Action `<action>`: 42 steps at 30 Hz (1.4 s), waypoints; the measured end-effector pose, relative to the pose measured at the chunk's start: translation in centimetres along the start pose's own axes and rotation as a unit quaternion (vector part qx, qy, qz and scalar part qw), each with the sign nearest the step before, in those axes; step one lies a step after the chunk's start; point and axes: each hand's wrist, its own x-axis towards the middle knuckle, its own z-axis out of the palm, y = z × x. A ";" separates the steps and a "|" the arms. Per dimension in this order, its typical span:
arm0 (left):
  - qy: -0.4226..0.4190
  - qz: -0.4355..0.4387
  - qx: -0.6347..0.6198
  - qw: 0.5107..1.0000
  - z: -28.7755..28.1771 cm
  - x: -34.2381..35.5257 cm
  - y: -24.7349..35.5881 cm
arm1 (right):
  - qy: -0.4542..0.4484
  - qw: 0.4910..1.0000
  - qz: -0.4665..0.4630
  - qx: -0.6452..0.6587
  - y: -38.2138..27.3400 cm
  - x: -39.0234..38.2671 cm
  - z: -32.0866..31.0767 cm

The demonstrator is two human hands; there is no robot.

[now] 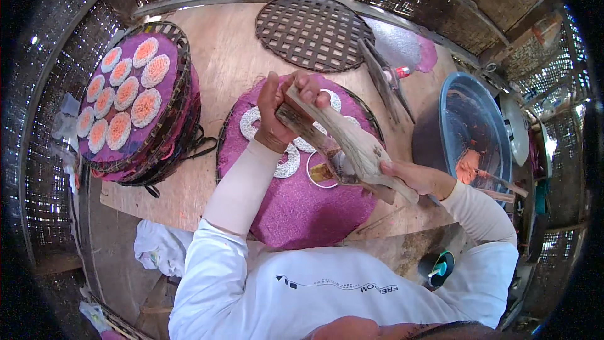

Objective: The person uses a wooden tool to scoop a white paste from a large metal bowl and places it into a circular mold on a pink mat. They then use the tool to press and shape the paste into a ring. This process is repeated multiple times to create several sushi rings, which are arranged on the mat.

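Note:
My left hand (pixel 280 108) is wrapped round the far-left end of a two-piece wooden press (pixel 358 141), fingers over its top. My right hand (pixel 420 178) grips the press's near-right end. The tool hangs tilted above a round tray lined with purple cloth (pixel 302 217). White rings of a grainy, rice-like food (pixel 250 123) lie on that cloth, some partly hidden behind the press and my left hand. A thin white hoop (pixel 309 175) shows just under the middle of the press. Whether it touches the cloth I cannot tell.
Stacked trays at the left hold round white cakes with orange centres (pixel 126 92). A woven lattice tray (pixel 314 31) lies at the back. Right of it rest long wooden pieces (pixel 380 82). A blue-grey tub (pixel 445 119) holds orange food (pixel 467 165) and sticks.

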 end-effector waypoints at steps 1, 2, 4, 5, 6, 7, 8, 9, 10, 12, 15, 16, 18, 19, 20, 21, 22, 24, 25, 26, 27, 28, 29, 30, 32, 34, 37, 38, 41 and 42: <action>0.057 -0.003 0.010 0.998 0.3 -0.4 0.1 | 0.010 1.000 -0.001 -0.011 0.4 0.6 -0.2; 0.066 -0.001 0.008 0.998 0.0 -0.7 0.2 | 0.021 0.999 0.003 -0.033 0.7 1.1 -0.3; 0.079 -0.002 0.000 0.997 -1.0 -1.1 0.4 | 0.047 0.996 0.006 -0.076 1.5 2.0 -0.6; 0.082 0.001 0.005 0.997 -1.3 -1.3 0.6 | 0.075 0.990 -0.006 -0.122 1.9 2.5 -0.7; 0.086 0.005 0.010 0.996 -1.4 -1.5 0.9 | 0.102 0.980 -0.018 -0.167 2.2 2.9 -0.8; 0.089 0.008 0.015 0.996 -1.5 -1.6 1.1 | 0.128 0.968 -0.029 -0.212 2.4 3.2 -0.7; 0.096 0.010 0.015 0.995 -1.6 -1.6 1.2 | 0.129 0.968 -0.025 -0.215 2.3 3.3 -0.7; 0.103 0.014 0.016 0.994 -1.6 -1.6 1.4 | 0.129 0.967 -0.021 -0.220 1.8 3.4 -0.5; 0.109 0.018 0.018 0.994 -1.6 -1.7 1.5 | 0.128 0.966 -0.018 -0.225 1.3 3.4 -0.3; 0.116 0.023 0.024 0.993 -1.7 -2.0 1.6 | 0.139 0.960 -0.014 -0.244 0.2 3.0 0.5; 0.167 0.031 0.026 0.985 -1.4 -2.5 1.2 | 0.132 0.967 -0.005 -0.218 0.5 3.0 0.4; 0.190 0.033 0.027 0.981 -1.2 -2.7 0.9 | 0.126 0.972 -0.003 -0.200 0.9 3.1 0.2; 0.208 0.032 0.008 0.978 -1.3 -2.9 0.3 | 0.124 0.977 0.017 -0.172 1.7 2.8 -0.4; 0.216 0.032 -0.002 0.976 -1.4 -2.9 0.0 | 0.124 0.979 0.027 -0.158 1.8 2.7 -0.5; 0.225 0.031 -0.006 0.974 -1.5 -2.9 -0.3 | 0.128 0.977 0.044 -0.165 1.6 2.3 -0.6; 0.233 0.035 -0.008 0.972 -1.6 -3.0 -0.5 | 0.129 0.974 0.061 -0.176 0.6 1.7 -0.4; 0.241 0.036 -0.012 0.970 -1.8 -3.0 -0.7 | 0.132 0.971 0.078 -0.184 -0.2 1.2 -0.2; 0.217 0.027 0.009 0.976 -2.6 -2.9 -1.1 | 0.162 0.959 0.053 -0.228 -1.4 0.3 0.2; 0.205 0.023 0.020 0.978 -2.9 -2.8 -1.1 | 0.175 0.951 0.041 -0.250 -1.7 0.2 0.3; 0.200 0.024 0.020 0.979 -3.1 -2.7 -1.1 | 0.183 0.947 0.041 -0.259 -1.8 0.2 0.1; 0.194 0.023 0.018 0.981 -3.3 -2.5 -1.2 | 0.192 0.943 0.043 -0.268 -1.8 0.2 -0.1; 0.188 0.022 0.016 0.982 -3.5 -2.3 -1.2 | 0.201 0.939 0.044 -0.276 -1.8 0.1 -0.2; 0.177 0.024 0.016 0.984 -3.7 -2.1 -1.1 | 0.213 0.936 0.020 -0.281 -1.4 0.3 -0.4; 0.167 0.024 0.017 0.986 -3.9 -1.9 -1.0 | 0.224 0.932 -0.004 -0.284 -0.8 0.8 -0.7; 0.145 0.024 0.016 0.989 -4.1 -1.6 -0.4 | 0.236 0.922 -0.005 -0.306 -0.5 1.1 -0.9; 0.124 0.028 0.017 0.992 -4.2 -1.6 0.4 | 0.230 0.909 0.040 -0.344 -1.4 1.7 -0.7; 0.101 0.032 0.064 0.992 -3.9 -1.6 2.1 | 0.243 0.918 -0.032 -0.313 -1.6 2.8 0.5; 0.120 0.033 0.077 0.989 -3.4 -1.8 2.4 | 0.238 0.921 -0.031 -0.307 -1.5 3.2 0.8; 0.177 0.042 0.107 0.977 -1.8 -2.4 3.0 | 0.224 0.929 -0.016 -0.296 -1.7 3.9 1.6; 0.199 0.049 0.108 0.973 -1.6 -2.7 3.0 | 0.217 0.929 -0.003 -0.300 -2.3 3.7 2.0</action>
